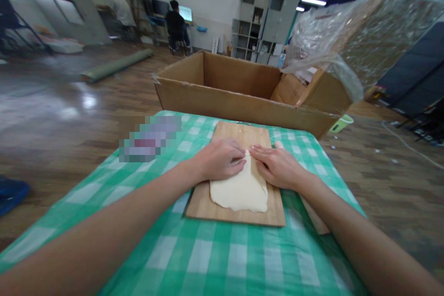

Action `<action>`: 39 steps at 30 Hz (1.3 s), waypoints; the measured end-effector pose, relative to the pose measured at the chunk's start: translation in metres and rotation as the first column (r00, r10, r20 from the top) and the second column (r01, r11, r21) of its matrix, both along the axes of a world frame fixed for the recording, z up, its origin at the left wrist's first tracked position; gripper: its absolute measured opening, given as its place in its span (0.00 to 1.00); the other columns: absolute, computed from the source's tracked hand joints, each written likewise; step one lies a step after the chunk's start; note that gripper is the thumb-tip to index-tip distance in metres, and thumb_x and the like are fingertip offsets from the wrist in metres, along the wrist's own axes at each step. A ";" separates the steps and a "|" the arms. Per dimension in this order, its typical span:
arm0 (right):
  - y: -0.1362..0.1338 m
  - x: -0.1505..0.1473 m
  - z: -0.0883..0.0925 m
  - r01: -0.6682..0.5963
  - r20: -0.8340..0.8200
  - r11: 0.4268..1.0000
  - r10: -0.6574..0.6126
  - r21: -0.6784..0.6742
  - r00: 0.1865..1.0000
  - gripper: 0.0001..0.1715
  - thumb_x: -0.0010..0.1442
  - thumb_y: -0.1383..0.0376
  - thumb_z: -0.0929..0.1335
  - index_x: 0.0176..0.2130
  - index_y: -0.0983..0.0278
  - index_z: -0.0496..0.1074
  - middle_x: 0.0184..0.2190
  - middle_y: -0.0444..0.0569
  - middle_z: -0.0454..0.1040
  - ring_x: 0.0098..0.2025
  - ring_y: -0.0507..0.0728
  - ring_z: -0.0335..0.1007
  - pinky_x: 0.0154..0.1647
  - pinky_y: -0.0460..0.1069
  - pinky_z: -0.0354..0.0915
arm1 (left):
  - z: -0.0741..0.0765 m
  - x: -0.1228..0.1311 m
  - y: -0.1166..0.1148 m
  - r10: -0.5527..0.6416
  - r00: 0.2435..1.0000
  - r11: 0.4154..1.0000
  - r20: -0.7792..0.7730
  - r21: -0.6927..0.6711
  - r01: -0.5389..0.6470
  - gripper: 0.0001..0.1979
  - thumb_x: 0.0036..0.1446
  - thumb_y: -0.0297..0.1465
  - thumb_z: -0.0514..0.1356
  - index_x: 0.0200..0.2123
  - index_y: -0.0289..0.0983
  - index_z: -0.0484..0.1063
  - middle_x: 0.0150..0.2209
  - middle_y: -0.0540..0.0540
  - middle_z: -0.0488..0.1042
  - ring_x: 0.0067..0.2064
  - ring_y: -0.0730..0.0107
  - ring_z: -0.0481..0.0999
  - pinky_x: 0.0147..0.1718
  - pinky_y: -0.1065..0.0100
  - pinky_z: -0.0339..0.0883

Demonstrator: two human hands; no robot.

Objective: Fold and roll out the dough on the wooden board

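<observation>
A flat, pale sheet of dough [239, 192] lies on a wooden cutting board [236, 218]. My left hand [222, 159] is at its upper left, fingers curled and closed on the dough's edge. Opposite it, my right hand [275, 165] has its fingers pressed together on the upper right edge. The fingertips of both hands nearly meet at the top of the sheet, and they hide that part. Right of the board, partly under my right forearm, is a long wooden piece [319, 222] that looks like a rolling pin.
A green-and-white checked cloth [201, 256] covers the table. A blurred-out item [151, 141] lies at its left edge. Beyond the far edge stands a large open cardboard box [239, 97] with plastic wrap [322, 23]. Two people sit farther back.
</observation>
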State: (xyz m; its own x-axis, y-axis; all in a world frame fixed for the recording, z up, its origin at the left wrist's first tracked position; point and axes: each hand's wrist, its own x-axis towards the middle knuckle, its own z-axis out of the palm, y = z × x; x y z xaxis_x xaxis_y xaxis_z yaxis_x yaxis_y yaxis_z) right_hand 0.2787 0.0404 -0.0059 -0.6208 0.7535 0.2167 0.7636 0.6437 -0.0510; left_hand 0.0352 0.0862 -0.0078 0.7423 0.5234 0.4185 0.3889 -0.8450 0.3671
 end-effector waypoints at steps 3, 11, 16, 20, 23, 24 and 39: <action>-0.001 0.000 -0.001 0.001 -0.007 1.000 -0.001 -0.003 1.000 0.26 0.68 0.68 0.62 0.62 0.65 0.73 0.63 0.57 0.73 0.64 0.66 0.72 0.62 0.61 0.65 | 0.000 -0.017 -0.006 0.086 0.992 0.996 -0.087 0.046 -0.082 0.15 0.67 0.33 0.56 0.50 0.37 0.81 0.47 0.38 0.82 0.51 0.55 0.80 0.53 0.55 0.73; -0.002 0.003 -0.004 0.009 -0.170 1.000 -0.007 0.009 0.985 0.23 0.72 0.65 0.61 0.59 0.62 0.77 0.59 0.54 0.78 0.60 0.64 0.76 0.61 0.60 0.66 | -0.012 -0.028 -0.006 0.079 0.989 0.996 -0.124 -0.040 -0.084 0.24 0.71 0.36 0.54 0.67 0.38 0.68 0.68 0.41 0.69 0.70 0.59 0.66 0.69 0.55 0.59; -0.004 0.000 -0.003 0.006 -0.079 1.000 -0.006 -0.009 0.997 0.24 0.72 0.64 0.60 0.60 0.66 0.76 0.60 0.58 0.76 0.63 0.67 0.72 0.64 0.64 0.64 | -0.010 -0.027 -0.010 0.079 0.981 0.996 -0.177 0.057 -0.070 0.21 0.71 0.33 0.52 0.61 0.34 0.74 0.64 0.38 0.73 0.66 0.59 0.71 0.68 0.57 0.61; -0.004 -0.007 -0.001 -0.079 -0.124 0.996 0.073 -0.047 0.990 0.32 0.73 0.60 0.61 0.72 0.65 0.61 0.70 0.57 0.64 0.72 0.65 0.58 0.71 0.65 0.57 | -0.011 -0.030 -0.012 0.080 0.990 0.994 -0.119 0.078 -0.071 0.19 0.69 0.31 0.54 0.58 0.36 0.77 0.61 0.39 0.76 0.63 0.58 0.75 0.66 0.57 0.65; -0.004 -0.013 0.000 -0.164 -0.140 0.980 0.147 -0.114 0.979 0.34 0.75 0.57 0.60 0.74 0.62 0.56 0.73 0.55 0.58 0.75 0.64 0.51 0.74 0.64 0.54 | -0.013 -0.033 -0.011 0.095 0.994 0.995 -0.047 0.035 -0.093 0.18 0.68 0.30 0.55 0.56 0.38 0.77 0.57 0.40 0.79 0.60 0.57 0.78 0.62 0.56 0.69; -0.004 -0.014 0.001 -0.169 -0.146 0.977 0.149 -0.133 0.978 0.33 0.75 0.57 0.60 0.74 0.62 0.56 0.72 0.54 0.59 0.75 0.64 0.52 0.74 0.64 0.54 | -0.014 -0.034 -0.009 0.129 0.991 0.991 -0.020 0.019 -0.129 0.18 0.67 0.30 0.56 0.57 0.38 0.76 0.57 0.39 0.79 0.59 0.56 0.78 0.61 0.55 0.70; -0.005 -0.019 -0.001 -0.160 -0.129 0.976 0.141 -0.145 0.982 0.40 0.75 0.50 0.60 0.76 0.61 0.48 0.75 0.55 0.53 0.76 0.65 0.48 0.75 0.64 0.51 | -0.012 -0.039 -0.004 0.100 0.992 0.991 -0.072 0.099 -0.093 0.19 0.71 0.32 0.52 0.58 0.37 0.76 0.61 0.41 0.77 0.65 0.60 0.71 0.69 0.54 0.58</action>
